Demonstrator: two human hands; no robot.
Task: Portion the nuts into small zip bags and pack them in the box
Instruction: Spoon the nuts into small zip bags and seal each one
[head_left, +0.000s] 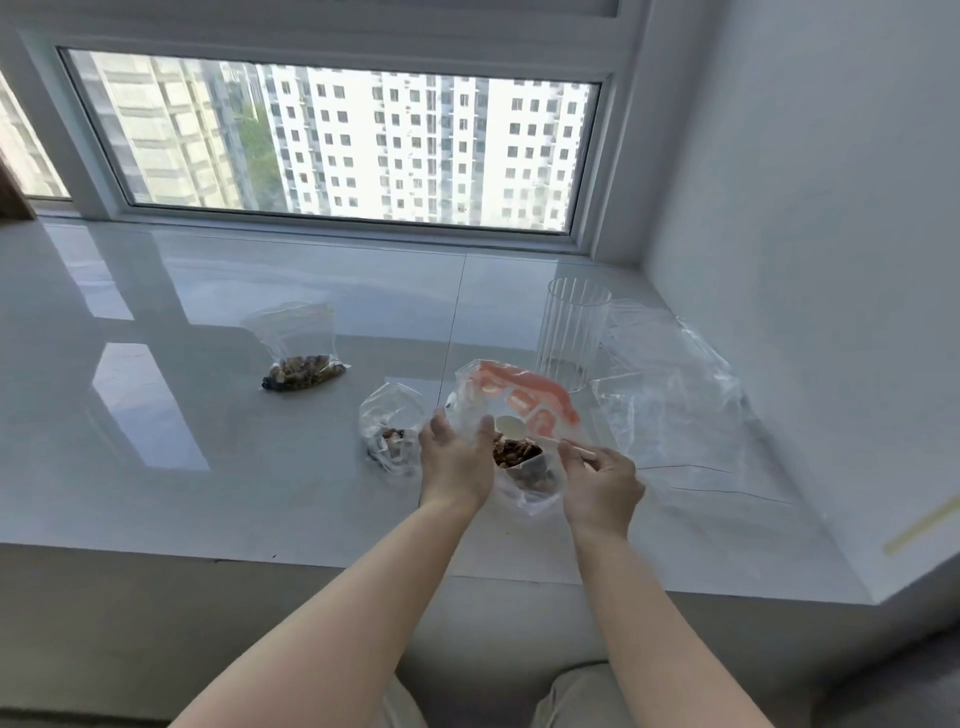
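We have the big nut bag (clear, with an orange printed band) propped open at the sill's near edge. Our left hand grips its left rim, fingers curled over the plastic, while our right hand pinches the handle of a pale spoon whose bowl hangs just above the nuts inside.

At nine o'clock from that bag, just beside our left hand, sits a small zip bag with a few nuts in it, its mouth slumped and loosely open. Farther out at ten o'clock lies a filled bag. At one o'clock stands a clear ribbed container, probably the box, and at three o'clock spare clear bags lie flat.

The main risk, as we see it, is the transfer: the small bag has no hand holding its mouth, so a loaded spoon could push it shut and scatter nuts across the glossy sill. If our left hand lets go to help, the big bag may slump and spill towards the edge. A heaped spoon could also shed nuts midway.
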